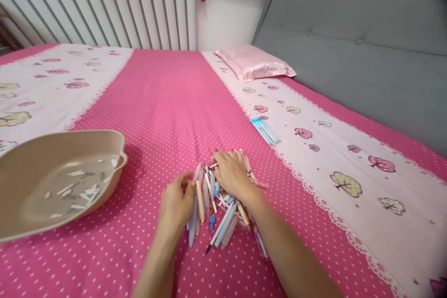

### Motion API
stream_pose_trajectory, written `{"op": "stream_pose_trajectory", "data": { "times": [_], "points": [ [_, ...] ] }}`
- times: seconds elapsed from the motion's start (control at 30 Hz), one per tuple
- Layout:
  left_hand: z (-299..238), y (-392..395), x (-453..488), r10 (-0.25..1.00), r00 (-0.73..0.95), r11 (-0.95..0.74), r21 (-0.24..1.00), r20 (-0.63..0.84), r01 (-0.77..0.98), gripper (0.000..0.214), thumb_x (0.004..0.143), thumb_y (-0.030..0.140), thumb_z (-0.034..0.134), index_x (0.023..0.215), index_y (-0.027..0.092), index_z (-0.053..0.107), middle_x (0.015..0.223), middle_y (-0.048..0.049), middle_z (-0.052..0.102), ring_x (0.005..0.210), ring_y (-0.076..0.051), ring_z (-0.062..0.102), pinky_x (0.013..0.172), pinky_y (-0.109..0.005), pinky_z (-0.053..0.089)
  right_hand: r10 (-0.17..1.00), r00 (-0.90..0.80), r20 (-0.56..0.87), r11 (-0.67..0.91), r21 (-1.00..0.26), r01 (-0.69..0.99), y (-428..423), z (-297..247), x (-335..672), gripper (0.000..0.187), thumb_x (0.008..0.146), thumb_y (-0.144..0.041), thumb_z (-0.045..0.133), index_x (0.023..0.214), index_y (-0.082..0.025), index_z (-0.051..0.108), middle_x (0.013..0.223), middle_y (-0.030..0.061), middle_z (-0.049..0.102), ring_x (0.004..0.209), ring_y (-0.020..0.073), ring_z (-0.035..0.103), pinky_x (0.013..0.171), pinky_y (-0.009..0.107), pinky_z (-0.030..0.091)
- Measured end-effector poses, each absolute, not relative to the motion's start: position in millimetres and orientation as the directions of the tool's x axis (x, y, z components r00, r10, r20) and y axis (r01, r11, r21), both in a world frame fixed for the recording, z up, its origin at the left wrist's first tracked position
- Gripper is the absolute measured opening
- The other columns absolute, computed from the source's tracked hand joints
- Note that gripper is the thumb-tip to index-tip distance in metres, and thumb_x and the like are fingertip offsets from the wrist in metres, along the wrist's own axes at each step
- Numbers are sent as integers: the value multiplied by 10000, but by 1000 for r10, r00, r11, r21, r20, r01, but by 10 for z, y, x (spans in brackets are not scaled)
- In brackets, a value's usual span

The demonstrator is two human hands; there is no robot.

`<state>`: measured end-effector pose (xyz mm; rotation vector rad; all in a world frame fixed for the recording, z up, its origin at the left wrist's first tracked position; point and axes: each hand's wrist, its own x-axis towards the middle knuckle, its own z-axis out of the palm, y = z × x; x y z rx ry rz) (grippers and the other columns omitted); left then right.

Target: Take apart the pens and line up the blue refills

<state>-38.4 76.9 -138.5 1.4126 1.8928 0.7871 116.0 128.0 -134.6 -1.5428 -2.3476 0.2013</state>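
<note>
A loose pile of pens and pen parts point(227, 223) lies on the pink dotted bedspread, in pale blue, pink, white and peach. My left hand point(176, 202) rests against the pile's left edge, its fingers curled, with a gap between thumb and forefinger. A peach barrel point(200, 201) lies beside that thumb. Palm down over the far right part of the pile is my right hand point(232, 172), fingers spread and their tips partly hidden. By its thumb shows a thin white stick point(213, 165). A small blue piece point(212, 222) sits between the two forearms.
To the left stands a beige basin point(120, 142) with several small white pieces point(89, 195) inside. A row of light-blue pens point(265, 131) lies beyond the pile. Farther back are a pink pillow point(254, 61), a grey headboard point(349, 32) and a white radiator point(139, 9).
</note>
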Motion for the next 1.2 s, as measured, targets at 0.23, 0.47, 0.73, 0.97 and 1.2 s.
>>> {"op": "stream_pose_trajectory", "data": {
  "times": [0.23,0.47,0.73,0.97,1.2],
  "points": [
    [-1207,709,-504,960,-180,277,622,-215,733,368,820,371,396,1062,172,591,971,-105,672,890,-245,621,734,-321,442,912,-344,224,408,-399,821,1277,-1339,1239,266,887,-171,388,930,-214,646,944,52,615,971,191,511,1032,464,150],
    [-1096,647,-495,934,-13,219,545,-356,810,285,761,389,471,897,180,609,754,-55,667,695,-217,611,621,-294,403,915,-203,348,399,-710,580,1246,-1170,1286,175,878,-228,480,934,-245,644,997,-2,670,983,167,574,1047,449,197],
    [-1091,626,-446,920,-52,227,418,-389,879,393,668,477,572,916,172,554,754,-64,646,678,-230,593,549,-277,344,942,122,312,283,-936,209,1199,-891,1561,249,866,-333,461,1021,-194,598,829,30,661,802,146,621,763,279,464],
    [-1103,641,-395,925,-34,196,398,-378,896,329,685,457,567,844,169,552,698,-56,636,640,-219,587,527,-264,320,964,265,-7,-186,-731,656,1389,-1128,2161,176,798,-171,457,673,-186,580,662,12,640,658,155,597,727,290,416],
    [-1100,650,-463,939,0,204,556,-344,806,432,742,381,484,1118,188,575,658,-20,665,671,-217,629,577,-262,380,965,201,-168,-246,-844,476,1477,-1396,2063,195,812,-138,438,640,-172,523,645,26,616,568,125,588,549,233,460]
  ]
}}
